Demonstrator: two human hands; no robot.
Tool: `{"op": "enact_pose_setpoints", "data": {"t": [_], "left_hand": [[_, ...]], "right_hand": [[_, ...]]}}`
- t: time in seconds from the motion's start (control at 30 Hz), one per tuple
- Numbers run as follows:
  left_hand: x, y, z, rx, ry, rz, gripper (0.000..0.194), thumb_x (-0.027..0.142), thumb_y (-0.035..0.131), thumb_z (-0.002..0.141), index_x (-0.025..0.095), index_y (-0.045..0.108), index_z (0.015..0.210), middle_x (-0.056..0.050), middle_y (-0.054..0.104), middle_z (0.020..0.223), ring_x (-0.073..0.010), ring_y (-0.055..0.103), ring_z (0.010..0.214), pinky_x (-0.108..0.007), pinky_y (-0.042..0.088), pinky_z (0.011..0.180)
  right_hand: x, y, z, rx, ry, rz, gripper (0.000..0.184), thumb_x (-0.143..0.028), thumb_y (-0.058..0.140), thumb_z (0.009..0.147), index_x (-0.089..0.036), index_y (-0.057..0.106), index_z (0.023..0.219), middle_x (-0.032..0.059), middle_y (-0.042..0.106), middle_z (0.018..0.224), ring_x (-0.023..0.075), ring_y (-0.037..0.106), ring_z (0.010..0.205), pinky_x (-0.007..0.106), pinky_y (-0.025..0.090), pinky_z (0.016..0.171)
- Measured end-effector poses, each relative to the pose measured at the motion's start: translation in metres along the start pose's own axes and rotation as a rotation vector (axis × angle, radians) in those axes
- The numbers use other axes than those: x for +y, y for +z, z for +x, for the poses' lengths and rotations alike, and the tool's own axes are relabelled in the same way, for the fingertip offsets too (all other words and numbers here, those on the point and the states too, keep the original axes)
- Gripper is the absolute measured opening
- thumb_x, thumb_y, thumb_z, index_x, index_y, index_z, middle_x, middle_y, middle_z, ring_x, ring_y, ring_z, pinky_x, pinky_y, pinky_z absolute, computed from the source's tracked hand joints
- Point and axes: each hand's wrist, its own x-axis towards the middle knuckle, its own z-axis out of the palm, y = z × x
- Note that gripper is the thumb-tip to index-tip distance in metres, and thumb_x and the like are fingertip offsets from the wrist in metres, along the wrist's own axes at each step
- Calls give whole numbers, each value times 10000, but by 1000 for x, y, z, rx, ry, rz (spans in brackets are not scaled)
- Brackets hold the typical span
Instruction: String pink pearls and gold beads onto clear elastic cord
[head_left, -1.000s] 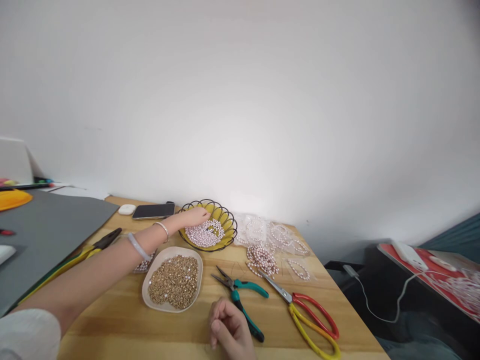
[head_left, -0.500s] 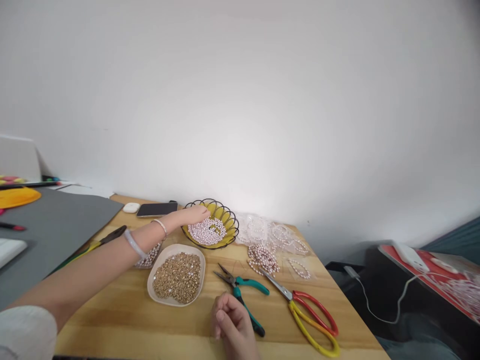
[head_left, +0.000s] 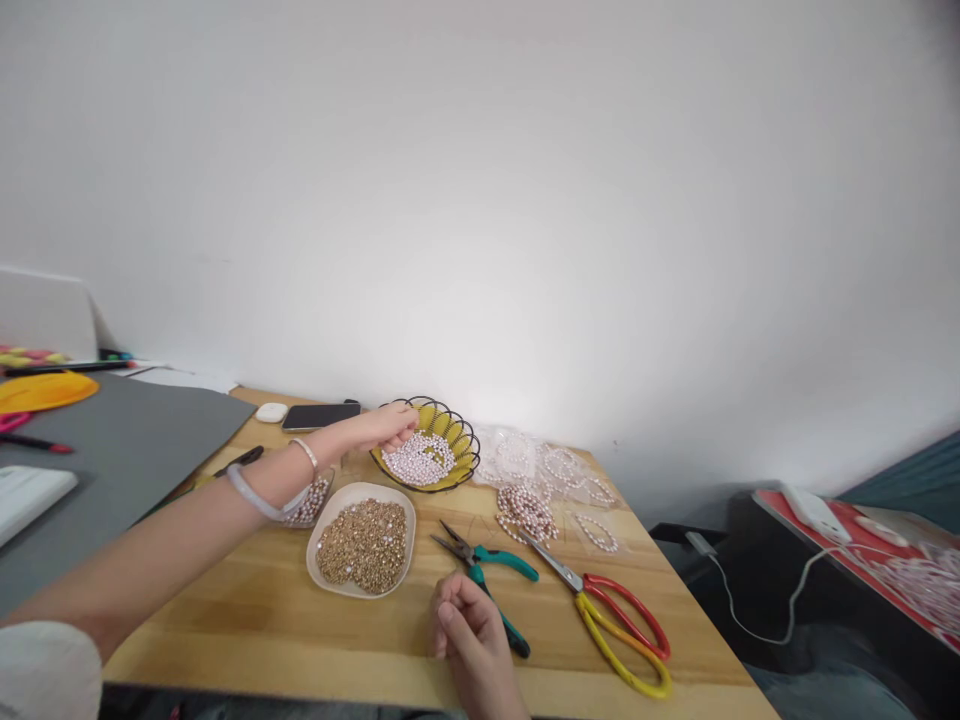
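Note:
My left hand [head_left: 384,428] reaches over the near rim of a black wire basket [head_left: 462,442] with a yellow lining, which holds pale pink pearl beads [head_left: 418,459]. Its fingers are curled together above the beads; I cannot make out what they pinch. Two bangles sit on that wrist. My right hand [head_left: 466,638] rests on the wooden table [head_left: 262,630] near the front edge, fingers curled closed, touching the teal-handled pliers [head_left: 486,578]. A white dish of gold-brown beads [head_left: 365,541] lies between both hands.
Red-and-yellow scissors [head_left: 611,625] lie right of the pliers. Pearl strands and small bags [head_left: 540,490] sit beyond them. A phone [head_left: 321,415] and a white earbud case [head_left: 271,411] are at the back. A grey mat [head_left: 105,450] covers the left. The table's right edge drops to a cable.
My left hand has curled and lifted slightly at the basket's rim. My right hand has shifted a little forward by the pliers. The view has moved slightly.

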Motion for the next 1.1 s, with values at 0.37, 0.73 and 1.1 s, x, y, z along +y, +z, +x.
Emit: {"op": "enact_pose_setpoints", "data": {"t": [0.37,0.73,1.1], "left_hand": [[-9,-12,-78,-479,-151,-128,347,289,599,800,199,385,542,65,267,511,-76,175,429,-238,181,425],[-41,6,-61,-322,-212,126,331,336,610,968,149,591,1241,-102,626,1231,-246,650,1041,-447,568,874],[-47,16,-55,-197,-74,438,331,353,621,957,134,617,1206,-76,636,1208,-277,651,1036,-440,573,866]], "right_hand": [[-14,6,-2,-5,27,-15,423,-543,751,799,-181,542,737,-69,451,544,72,325,465,203,269,491],[-9,3,0,16,16,-40,423,-551,763,774,-182,559,730,-61,452,564,74,319,451,209,273,468],[-19,8,-1,-10,38,-66,443,-580,748,776,-188,548,725,-62,451,547,84,328,462,221,277,490]]}}
